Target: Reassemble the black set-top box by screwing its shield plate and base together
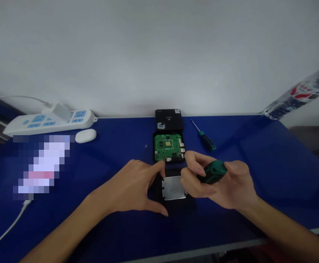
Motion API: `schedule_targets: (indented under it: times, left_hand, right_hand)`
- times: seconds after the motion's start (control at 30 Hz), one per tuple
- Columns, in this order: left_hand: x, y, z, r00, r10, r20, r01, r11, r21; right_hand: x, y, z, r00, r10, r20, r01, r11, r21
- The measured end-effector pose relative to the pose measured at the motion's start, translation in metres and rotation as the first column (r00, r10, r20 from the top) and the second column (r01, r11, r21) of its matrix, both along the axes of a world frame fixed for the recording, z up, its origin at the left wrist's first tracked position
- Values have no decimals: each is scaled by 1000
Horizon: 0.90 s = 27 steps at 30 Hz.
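In front of me lies a black plastic cover with a silver metal plate (173,188) inside it. My left hand (140,186) grips the cover's left side, index finger at the far edge and thumb at the near edge. A green-handled screwdriver (216,171) is in my right hand (220,179), fingers wrapped round the handle. Its tip is hidden behind the fingers, close to the plate's right edge. Just beyond the cover sits an open black case holding a green circuit board (167,147).
Behind the board stands a black box (169,119) with a sticker. A second screwdriver (205,137) lies to its right, small screws (146,147) to its left. A power strip (52,122), white earbud case (86,136) and blurred phone (44,166) are left; a wrapped bundle (299,93) leans right.
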<state>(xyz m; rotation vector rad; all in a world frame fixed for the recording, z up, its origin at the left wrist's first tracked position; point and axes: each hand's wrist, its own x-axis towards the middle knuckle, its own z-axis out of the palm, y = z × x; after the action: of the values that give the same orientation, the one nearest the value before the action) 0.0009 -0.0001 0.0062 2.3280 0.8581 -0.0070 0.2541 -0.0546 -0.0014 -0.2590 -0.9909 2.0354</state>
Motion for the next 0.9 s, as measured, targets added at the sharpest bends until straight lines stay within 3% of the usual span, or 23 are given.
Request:
schedule_targets:
  times: [0.27,0.67,0.9]
  left_hand:
    - [0,0,-1,1000,-9,-7,9,1000,2]
    - [-1,1,-4,1000,-12,15,12,1000,10]
    - [-1,0,-3,1000,-4,14,4,1000,7]
  right_hand:
    - [-5,-4,-1,999,-19,33,14,990,139]
    - [0,-3,3,999,42,2,-42,996,-73]
    - [-4,-7,-4,1000,-17,20,15,995,97]
